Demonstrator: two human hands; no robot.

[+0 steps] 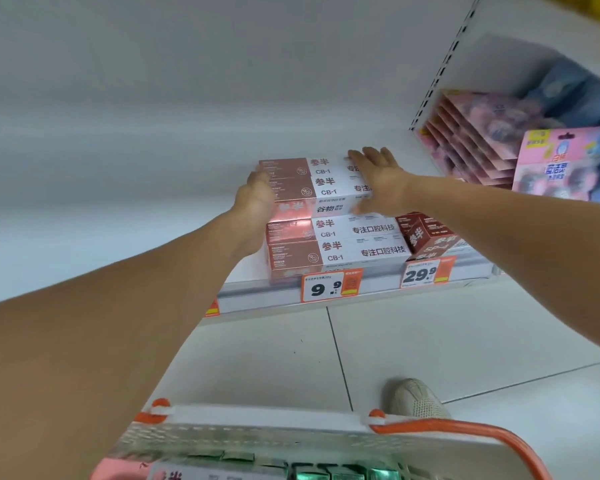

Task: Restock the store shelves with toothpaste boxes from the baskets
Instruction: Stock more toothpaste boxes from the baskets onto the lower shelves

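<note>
Toothpaste boxes (329,188) sit in a two-layer stack at the front of the shelf (257,292), their long axes running left to right along the shelf edge, pink ends to the left and white lettered ends to the right. The upper layer lies directly between the two hands: the left hand (257,197) presses against its left, pink end with fingers curved round the corner, while the right hand (381,178) lies flat across the top near the right end, fingers straight and spread. Both hands touch the upper boxes, so neither is nearer; any squaring-up would likely run along that long axis or back toward the shelf wall. Darker red boxes (426,235) stand just beside the stack on its right. More boxes wait in the basket (430,427) below, close to the person.
</note>
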